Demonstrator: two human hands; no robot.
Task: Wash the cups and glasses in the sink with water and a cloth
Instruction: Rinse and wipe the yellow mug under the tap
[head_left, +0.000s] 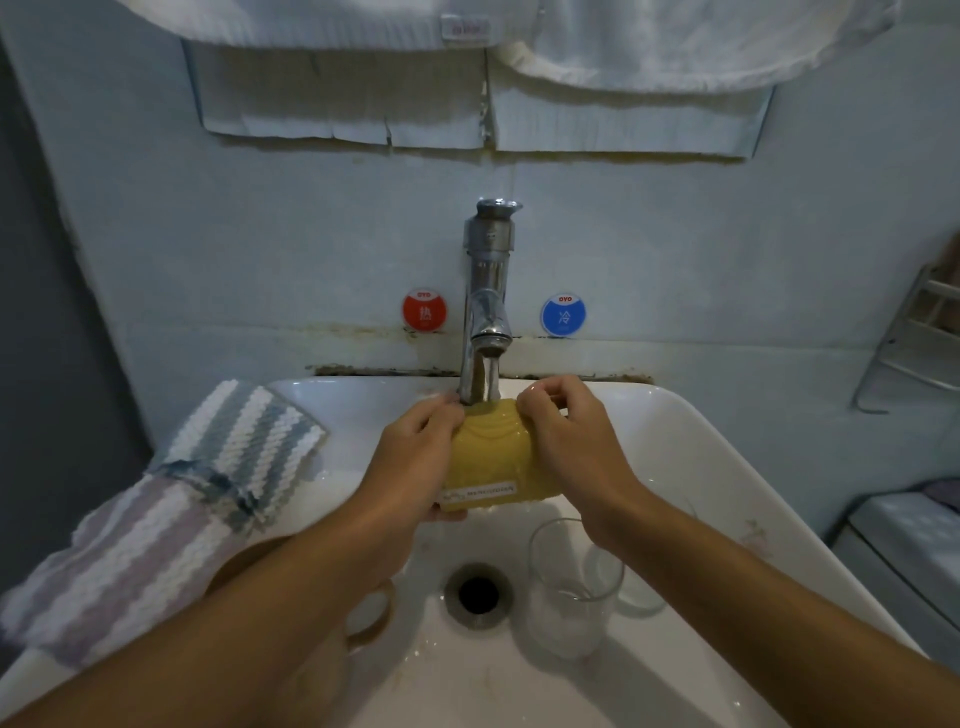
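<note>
A yellow cloth (491, 457) is held stretched between both hands directly under the spout of a chrome tap (485, 317), above the back of a white sink (691, 467). The left hand (410, 457) grips the cloth's left edge, its fingers (441, 410) curled over the top. The right hand (566, 441) grips the right edge, its fingers pinched on the upper corner. The cloth's long axis appears to run side to side between the two hands, with a printed label along its lower edge. Whether water is flowing cannot be told for certain, though the cloth looks wet and glossy.

The items to be washed lie lower in the basin, nearer the viewer. A clear glass (574, 587) stands upright just right of the drain (478, 592), below the right forearm, with a second glass (636, 587) partly hidden behind it. A cup (363, 618) with a handle lies left of the drain, largely covered by the left forearm. The right hand is judged nearer the glasses, the left nearer the cup.

Striped cloths (208, 483) are draped over the sink's left rim.
</note>
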